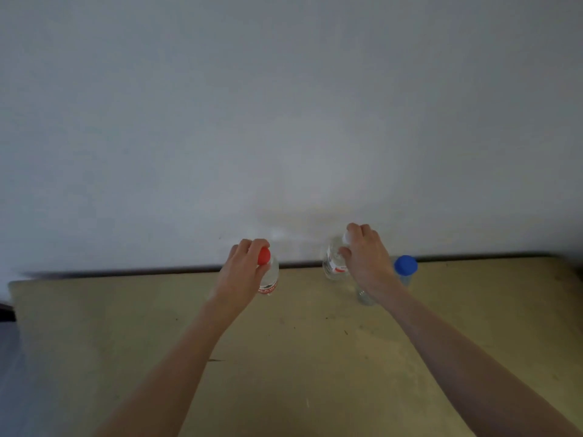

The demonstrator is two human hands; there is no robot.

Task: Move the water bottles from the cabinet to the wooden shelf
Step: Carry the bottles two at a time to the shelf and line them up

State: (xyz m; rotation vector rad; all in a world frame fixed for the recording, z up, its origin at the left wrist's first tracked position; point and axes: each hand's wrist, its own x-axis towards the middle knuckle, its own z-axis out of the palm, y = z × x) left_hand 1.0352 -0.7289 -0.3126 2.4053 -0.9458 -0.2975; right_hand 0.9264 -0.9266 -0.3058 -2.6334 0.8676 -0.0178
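Note:
My left hand (244, 268) grips the top of a clear water bottle with a red cap (268, 275), which is upright near the back of the wooden shelf (299, 357). My right hand (366, 257) holds a second clear bottle with a white cap (334, 263) by its neck, close to the wall. A third clear bottle with a blue cap (405, 269) stands on the shelf just right of my right hand, partly hidden by my wrist.
A plain pale wall (284, 121) rises directly behind the shelf. The shelf's left end (12, 294) drops off to a dark floor area. The wood surface stretches wide toward me and to the right.

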